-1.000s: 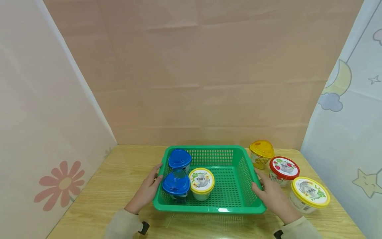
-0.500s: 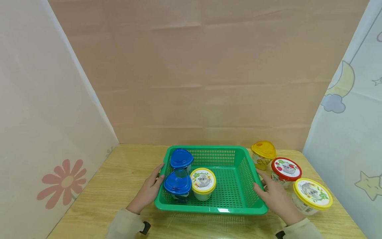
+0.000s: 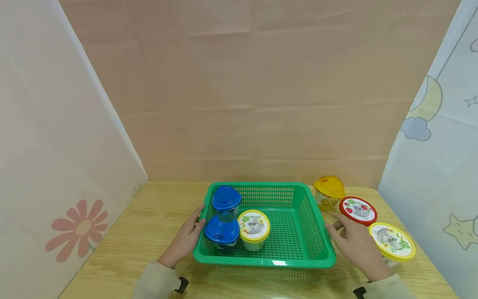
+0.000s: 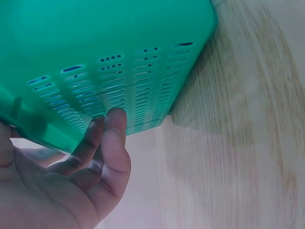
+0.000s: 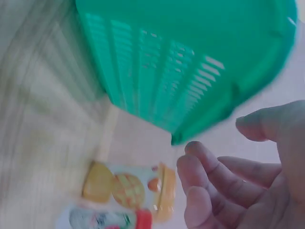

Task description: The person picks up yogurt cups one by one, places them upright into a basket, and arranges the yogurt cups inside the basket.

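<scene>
A green plastic basket [image 3: 269, 263] stands on the table. In it are two blue-lidded cups [image 3: 222, 227] at the left and a yellow-lidded tub [image 3: 254, 224] beside them. My left hand [image 3: 183, 240] holds the basket's left side, thumb at the rim and fingertips against the slotted outer wall in the left wrist view. Just off the right rim is my right hand [image 3: 352, 245], its fingers loosely bent and holding nothing. The right wrist view shows a gap between those fingers and the basket's rim [image 5: 224, 112].
Right of the basket stand a cup with a yellow lid [image 3: 329, 187], a tub with a red lid [image 3: 358, 210] and a larger yellow-lidded tub [image 3: 393, 241], partly behind my right hand. Cloth walls [image 3: 242, 124] enclose the wooden table [image 3: 164, 203] at the back and sides.
My right hand has let go of the basket's right rim and moved slightly right, toward the tubs. My left hand keeps its hold, and the basket stays in place.
</scene>
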A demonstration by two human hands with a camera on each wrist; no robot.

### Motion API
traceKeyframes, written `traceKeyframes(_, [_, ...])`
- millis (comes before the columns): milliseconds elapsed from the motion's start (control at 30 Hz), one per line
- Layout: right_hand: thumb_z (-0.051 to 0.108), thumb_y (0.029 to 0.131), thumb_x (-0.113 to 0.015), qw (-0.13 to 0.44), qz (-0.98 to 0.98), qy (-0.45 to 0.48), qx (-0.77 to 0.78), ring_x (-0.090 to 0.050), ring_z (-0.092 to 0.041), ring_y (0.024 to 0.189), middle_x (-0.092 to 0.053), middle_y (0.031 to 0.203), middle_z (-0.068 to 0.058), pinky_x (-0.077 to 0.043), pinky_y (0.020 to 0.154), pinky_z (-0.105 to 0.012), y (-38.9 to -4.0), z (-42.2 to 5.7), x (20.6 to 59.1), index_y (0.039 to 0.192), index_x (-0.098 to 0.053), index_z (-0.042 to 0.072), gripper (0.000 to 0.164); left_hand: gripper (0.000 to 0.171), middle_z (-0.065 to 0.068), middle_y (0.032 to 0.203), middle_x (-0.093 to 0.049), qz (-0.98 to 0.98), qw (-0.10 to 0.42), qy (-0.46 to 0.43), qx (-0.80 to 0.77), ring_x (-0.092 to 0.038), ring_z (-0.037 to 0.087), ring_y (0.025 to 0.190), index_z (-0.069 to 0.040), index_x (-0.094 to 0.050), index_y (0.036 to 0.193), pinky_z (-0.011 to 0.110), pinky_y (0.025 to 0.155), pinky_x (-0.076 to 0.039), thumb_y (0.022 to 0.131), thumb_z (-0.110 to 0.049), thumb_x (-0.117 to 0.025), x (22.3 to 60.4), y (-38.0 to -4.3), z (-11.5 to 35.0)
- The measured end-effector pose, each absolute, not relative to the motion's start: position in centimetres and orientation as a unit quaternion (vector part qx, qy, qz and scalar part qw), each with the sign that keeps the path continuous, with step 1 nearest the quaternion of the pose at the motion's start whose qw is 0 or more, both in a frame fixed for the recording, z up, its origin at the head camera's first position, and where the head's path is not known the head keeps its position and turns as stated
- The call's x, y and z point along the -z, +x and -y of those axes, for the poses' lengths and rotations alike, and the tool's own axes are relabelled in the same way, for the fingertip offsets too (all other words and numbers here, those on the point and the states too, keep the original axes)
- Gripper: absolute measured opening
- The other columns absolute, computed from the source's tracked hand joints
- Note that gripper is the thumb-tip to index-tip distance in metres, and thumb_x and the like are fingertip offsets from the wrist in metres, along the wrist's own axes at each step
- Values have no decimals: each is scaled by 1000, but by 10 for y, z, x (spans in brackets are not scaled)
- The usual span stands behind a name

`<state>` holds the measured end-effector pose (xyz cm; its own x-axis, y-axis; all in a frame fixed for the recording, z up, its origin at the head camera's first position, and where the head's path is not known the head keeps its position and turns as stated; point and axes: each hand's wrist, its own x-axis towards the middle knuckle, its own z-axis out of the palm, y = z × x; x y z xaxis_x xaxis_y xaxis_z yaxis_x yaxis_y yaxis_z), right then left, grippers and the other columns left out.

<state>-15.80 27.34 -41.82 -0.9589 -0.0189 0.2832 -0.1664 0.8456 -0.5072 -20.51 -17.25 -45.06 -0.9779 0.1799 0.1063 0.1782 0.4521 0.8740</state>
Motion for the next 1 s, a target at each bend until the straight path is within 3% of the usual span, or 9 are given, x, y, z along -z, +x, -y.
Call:
traceKeyframes(133, [33,99,-61,149,958,24,-245,-64,-13,70,-71,92,-5,-46,55,-31,-150,-289,409,126,-63,0,42,52,17,121,-58,-851,5,106,-515,-67,21,93,-15,-26,159,37,76,-58,110,-25,-39,450,-205,173])
traceKeyframes(333, [33,92,-66,165,968,-19,-191,-59,-19,68,-69,89,-9,-41,50,-31,-141,-324,403,120,-63,-4,46,52,17,120,-59,-848,9,110,-519,-68,20,91,-15,-25,159,34,75,-58,110,-25,-39,450,-204,174])
traceKeyframes(467, [41,87,-73,160,972,-40,-170,-59,-39,83,-65,101,-27,-49,62,-48,-140,-349,401,123,-57,-11,66,52,17,119,-58,-839,18,117,-531,-69,19,85,-16,-24,159,29,69,-57,110,-26,-38,450,-205,175])
traceKeyframes(567, [53,84,-74,151,974,-62,-159,-51,-56,96,-56,112,-39,-45,71,-63,-137,-363,402,128,-51,-15,84,52,17,119,-59,-834,22,121,-538,-70,19,84,-15,-23,159,30,69,-58,110,-26,-38,451,-205,176])
traceKeyframes(633, [58,81,-74,151,974,-76,-147,-47,-59,95,-52,114,-43,-43,72,-65,-135,-369,403,127,-50,-17,91,53,16,120,-59,-832,22,122,-540,-70,19,85,-16,-23,159,30,70,-58,110,-26,-38,452,-205,176])
traceKeyframes(733, [63,78,-74,151,977,-84,-129,-46,-58,91,-50,109,-44,-40,72,-63,-134,-376,405,123,-50,-19,97,53,16,121,-59,-832,22,120,-542,-70,19,87,-16,-22,159,31,72,-58,110,-26,-38,452,-205,177])
traceKeyframes(1000, [68,75,-74,120,982,-90,-116,-47,-48,85,-54,90,-34,-36,74,-59,-131,-385,412,113,-51,-20,99,52,16,122,-59,-833,24,116,-541,-70,20,87,-17,-22,160,31,71,-58,110,-27,-38,453,-205,177])
